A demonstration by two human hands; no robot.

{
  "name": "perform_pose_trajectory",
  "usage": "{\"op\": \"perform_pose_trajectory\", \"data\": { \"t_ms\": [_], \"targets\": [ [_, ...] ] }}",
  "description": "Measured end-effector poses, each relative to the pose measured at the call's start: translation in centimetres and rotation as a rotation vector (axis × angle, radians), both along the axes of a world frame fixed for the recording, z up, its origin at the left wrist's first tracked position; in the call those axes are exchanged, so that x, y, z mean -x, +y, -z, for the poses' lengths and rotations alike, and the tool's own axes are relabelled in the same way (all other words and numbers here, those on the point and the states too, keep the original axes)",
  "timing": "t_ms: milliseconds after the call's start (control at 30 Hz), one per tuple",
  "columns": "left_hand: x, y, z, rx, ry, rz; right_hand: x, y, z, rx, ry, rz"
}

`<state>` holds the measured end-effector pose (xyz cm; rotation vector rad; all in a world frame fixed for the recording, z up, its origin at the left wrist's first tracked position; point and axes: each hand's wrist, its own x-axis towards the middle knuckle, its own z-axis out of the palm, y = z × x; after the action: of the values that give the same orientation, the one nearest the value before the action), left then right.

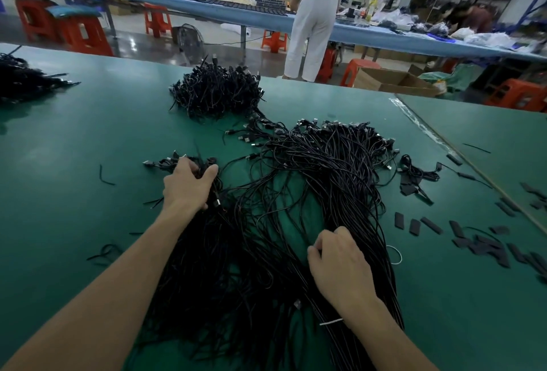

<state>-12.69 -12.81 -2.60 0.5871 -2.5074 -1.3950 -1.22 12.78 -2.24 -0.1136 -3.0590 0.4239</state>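
A big loose spread of thin black cables [319,169] with USB plugs covers the middle of the green table [88,133]. My left hand [186,184] grips a gathered bundle of cables [207,252] near their plug ends, fingers curled round it. My right hand [340,264] lies on the right strand of cables, its fingertips curled and pinching a few of them. A white tie [331,322] wraps the cables just below my right wrist.
A tied heap of black cables [217,93] sits farther back, another heap [23,80] at the far left. Several black strips [485,243] lie scattered on the right. A person in white trousers [310,18] stands beyond the table, with orange stools around.
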Motion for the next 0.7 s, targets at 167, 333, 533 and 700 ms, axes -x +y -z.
{"op": "perform_pose_trajectory", "data": {
  "t_ms": [167,333,533,700],
  "targets": [
    [-1.7,1.8,-1.0,0.212,0.161,0.021,1.2,-0.1,-1.5,0.636,-0.031,0.108],
    [-4.5,5.8,-2.0,0.359,0.286,0.482,0.8,-2.2,-4.4,0.832,0.128,0.024],
    [-6.0,10.1,-3.2,0.223,0.372,0.821,-1.3,-4.5,-7.8,0.886,0.316,-0.298],
    [-5.5,12.0,-2.1,0.04,0.118,0.747,-2.2,-4.4,-8.9,0.896,0.38,-0.449]
  ]
}}
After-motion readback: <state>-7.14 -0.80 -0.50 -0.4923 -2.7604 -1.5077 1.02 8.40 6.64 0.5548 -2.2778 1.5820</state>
